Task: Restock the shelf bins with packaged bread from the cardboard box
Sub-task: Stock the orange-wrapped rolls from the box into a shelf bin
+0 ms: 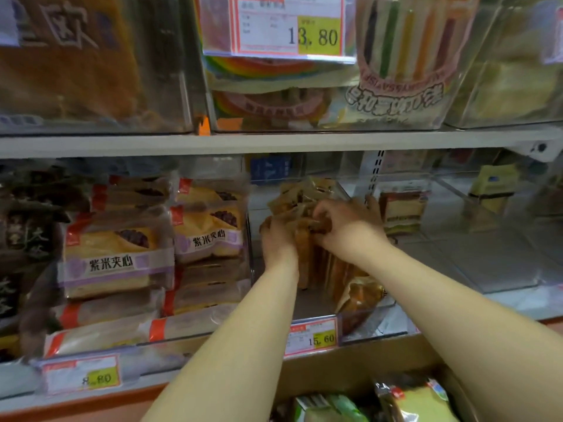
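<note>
Mostly brown, clear-wrapped bread packs (304, 257)

shelf board (274, 143): white, horizontal | slotted upright (376, 175): white, behind | light: dim, indoor

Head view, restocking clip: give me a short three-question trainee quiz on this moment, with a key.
1. True or false: the left hand and right hand both grip brown packs inside the middle bin.
2. The price tag on that bin reads: A) 8.80 B) 13.80 C) 15.60
3. Fill in: the stacked packs in the bin to its left carry a ___ band.
Key: 1 true; 2 C; 3 purple.
</note>
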`<state>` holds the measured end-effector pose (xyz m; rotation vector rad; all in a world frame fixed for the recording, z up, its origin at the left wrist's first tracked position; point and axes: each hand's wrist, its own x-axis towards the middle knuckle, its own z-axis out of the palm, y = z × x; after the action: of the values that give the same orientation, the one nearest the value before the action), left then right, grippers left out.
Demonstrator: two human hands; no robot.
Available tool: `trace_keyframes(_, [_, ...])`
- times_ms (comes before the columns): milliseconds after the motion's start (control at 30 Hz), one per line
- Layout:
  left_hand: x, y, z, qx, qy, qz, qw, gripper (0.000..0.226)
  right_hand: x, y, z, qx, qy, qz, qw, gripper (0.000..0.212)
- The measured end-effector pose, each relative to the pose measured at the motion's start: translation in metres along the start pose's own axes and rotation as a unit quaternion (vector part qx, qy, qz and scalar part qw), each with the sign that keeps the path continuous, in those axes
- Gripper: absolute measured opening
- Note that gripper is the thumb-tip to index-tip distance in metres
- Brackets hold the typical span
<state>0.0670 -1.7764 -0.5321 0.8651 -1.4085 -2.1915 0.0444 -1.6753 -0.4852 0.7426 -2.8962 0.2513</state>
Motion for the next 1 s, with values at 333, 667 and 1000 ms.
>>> trace_keyframes(333, [0.006,-0.039,-0.014,0.266,-0.141,0.093,0.949,0.086,0.001,0.023,-0.011,0.204,-0.012,-0.022,0.979,0.018])
trace_keyframes(667, [0.019,-0.026,-0.008,0.175,-0.115,0.042,0.977,0.076,-0.027,0.067,-0.006,0.28,-0.033,0.03,0.959,0.039])
trace_keyframes(1000, [0.026,-0.025,0.0,0.197,-0.18,0.044,0.963,0.087,-0.013,0.062,-0.007,0.202,-0.107,-0.039,0.973,0.033])
